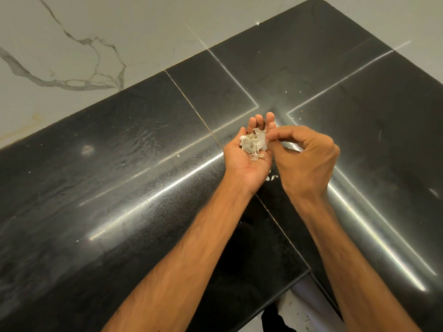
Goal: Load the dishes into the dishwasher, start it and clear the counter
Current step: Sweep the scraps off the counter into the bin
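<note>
Head view: one heap of pale scraps (254, 143) is lying in the left hand (244, 161), stretching along the palm toward the fingertips, which are pointing away from the person; the pieces are too many to count. The left hand is cupping them palm-up, fingers nearly straight, above the black bench (119, 164). The right hand (309, 159), just right of it, is pinching the heap's edge with curled fingers. Two loose flakes (272, 177) are lying on the bench beside the left hand's heel.
</note>
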Demonstrator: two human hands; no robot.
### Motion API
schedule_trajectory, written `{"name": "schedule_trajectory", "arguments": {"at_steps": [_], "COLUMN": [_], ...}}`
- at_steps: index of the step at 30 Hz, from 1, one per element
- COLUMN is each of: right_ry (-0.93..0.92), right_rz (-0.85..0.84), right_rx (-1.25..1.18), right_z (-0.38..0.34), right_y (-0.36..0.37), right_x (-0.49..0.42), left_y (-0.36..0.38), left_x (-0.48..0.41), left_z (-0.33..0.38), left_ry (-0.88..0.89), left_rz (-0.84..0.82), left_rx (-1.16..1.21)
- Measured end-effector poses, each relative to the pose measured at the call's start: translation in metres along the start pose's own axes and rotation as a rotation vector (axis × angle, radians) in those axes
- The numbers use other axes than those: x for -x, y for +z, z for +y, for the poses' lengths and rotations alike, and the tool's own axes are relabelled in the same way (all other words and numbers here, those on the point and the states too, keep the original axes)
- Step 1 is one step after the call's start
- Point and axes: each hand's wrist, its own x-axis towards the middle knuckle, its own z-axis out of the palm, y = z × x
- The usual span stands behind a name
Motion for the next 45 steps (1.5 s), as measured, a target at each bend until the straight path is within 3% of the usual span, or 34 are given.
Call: {"name": "schedule_trajectory", "arguments": {"at_steps": [3, 8, 10, 13, 19, 27, 30, 35, 41, 45], "right_ry": [0.014, 0.232, 0.258, 0.15, 0.023, -0.293, -0.293, -0.306, -0.525, -0.495], "right_rz": [0.026, 0.018, 0.035, -0.045, -0.386, -0.675, -0.642, -0.268, -0.555, -0.529], "right_rx": [-0.014, -0.21, -0.125, 0.148, 0.543, 0.267, 0.142, 0.196, 0.239, 0.223], "right_z": [0.003, 0.028, 0.043, 0.073, 0.088, 0.067, 0.071, 0.077, 0.059, 0.07], "right_y": [-0.003, -0.016, -0.026, -0.039, -0.011, 0.017, -0.002, -0.023, 0.027, 0.011], "right_x": [-0.006, -0.002, 0.007, 0.025, 0.026, 0.035, 0.044, 0.031, 0.04, 0.027], "left_y": [0.003, 0.005, 0.003, 0.0, -0.007, -0.01, -0.01, -0.013, -0.011, -0.008], "left_x": [-0.002, -0.004, -0.004, -0.001, 0.006, 0.014, 0.017, 0.018, 0.021, 0.02], "left_z": [0.002, 0.011, 0.016, 0.022, 0.029, 0.037, 0.044, 0.051, 0.055, 0.058], "left_ry": [-0.009, 0.011, 0.016, 0.019, 0.051, 0.119, 0.124, 0.143, 0.183, 0.187], "left_rz": [-0.002, 0.036, 0.041, 0.039, 0.069, 0.069, 0.085, 0.077, 0.041, 0.035], "left_rx": [0.028, 0.042, 0.059, 0.065, 0.031, 0.016, 0.017, 0.034, 0.065, 0.067]}}
